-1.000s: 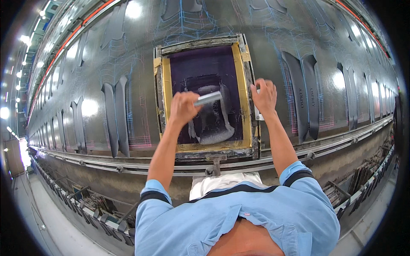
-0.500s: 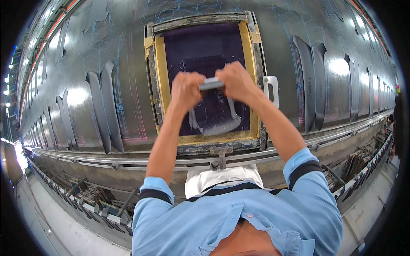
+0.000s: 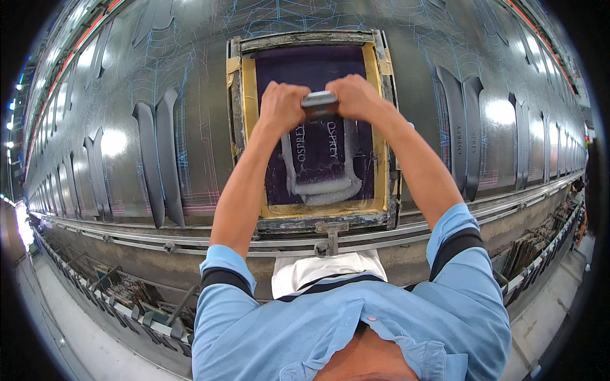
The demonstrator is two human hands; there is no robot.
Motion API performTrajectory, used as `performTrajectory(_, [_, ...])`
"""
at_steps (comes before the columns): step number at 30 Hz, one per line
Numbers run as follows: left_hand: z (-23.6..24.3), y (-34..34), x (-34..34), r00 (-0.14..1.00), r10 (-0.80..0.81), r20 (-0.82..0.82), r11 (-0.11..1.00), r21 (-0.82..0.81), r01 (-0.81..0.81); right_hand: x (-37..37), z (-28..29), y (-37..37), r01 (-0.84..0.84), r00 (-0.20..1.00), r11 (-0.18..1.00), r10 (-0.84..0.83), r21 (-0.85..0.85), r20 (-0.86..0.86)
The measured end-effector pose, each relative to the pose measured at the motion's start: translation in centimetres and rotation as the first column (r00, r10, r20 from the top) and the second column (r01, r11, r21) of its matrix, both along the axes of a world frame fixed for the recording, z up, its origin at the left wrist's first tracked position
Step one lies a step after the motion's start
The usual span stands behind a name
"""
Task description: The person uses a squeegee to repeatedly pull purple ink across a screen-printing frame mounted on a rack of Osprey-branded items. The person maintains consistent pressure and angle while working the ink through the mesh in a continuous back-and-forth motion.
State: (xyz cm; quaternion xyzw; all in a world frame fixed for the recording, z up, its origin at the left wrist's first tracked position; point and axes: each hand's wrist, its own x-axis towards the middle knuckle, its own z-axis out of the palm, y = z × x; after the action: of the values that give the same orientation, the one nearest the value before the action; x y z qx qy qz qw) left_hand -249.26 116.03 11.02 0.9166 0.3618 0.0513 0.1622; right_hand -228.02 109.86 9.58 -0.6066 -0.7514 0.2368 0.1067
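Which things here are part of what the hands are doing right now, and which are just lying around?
In use:
grey bar, held by the left hand and right hand
taped frame with dark mesh, below the bar
pale paste on the mesh

Lying about, untouched:
dark grey strips left of the frame
similar strips to its right

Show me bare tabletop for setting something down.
Left: line-marked tabletop between the frame and left grey pieces. Right: between frame and right grey pieces, partly behind the right forearm. Crowded: inside the frame, where left hand and right hand hold the grey bar.
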Motion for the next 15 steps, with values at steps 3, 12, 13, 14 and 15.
performTrajectory(3, [0.5,1.1,1.1,1.0,0.014,-0.011,1.0,-0.026,-0.015,0.4,0.2,1.5,0.049,0.999,0.997,-0.05,-0.052,-0.01])
performTrajectory(12, [-0.3,-10.5,-3.7,0.991,-0.041,0.128,0.999,0.015,0.039,-3.4,-0.9,-9.8,-0.073,0.994,0.997,0.075,0.025,-0.085])
performTrajectory(13, [-0.2,-13.8,-5.0,0.989,-0.015,0.146,1.0,-0.016,0.018,-4.7,0.1,-12.9,-0.065,0.995,0.998,0.066,0.028,-0.073])
performTrajectory(14, [0.0,-16.2,-5.6,0.986,0.004,0.166,0.999,-0.049,0.004,-5.5,0.2,-15.6,-0.041,0.989,0.996,0.051,0.08,-0.136])
performTrajectory(15, [0.6,-17.2,-5.9,0.989,-0.006,0.145,0.997,-0.075,0.017,-6.2,0.3,-17.5,0.012,0.982,0.989,0.017,0.15,-0.189])
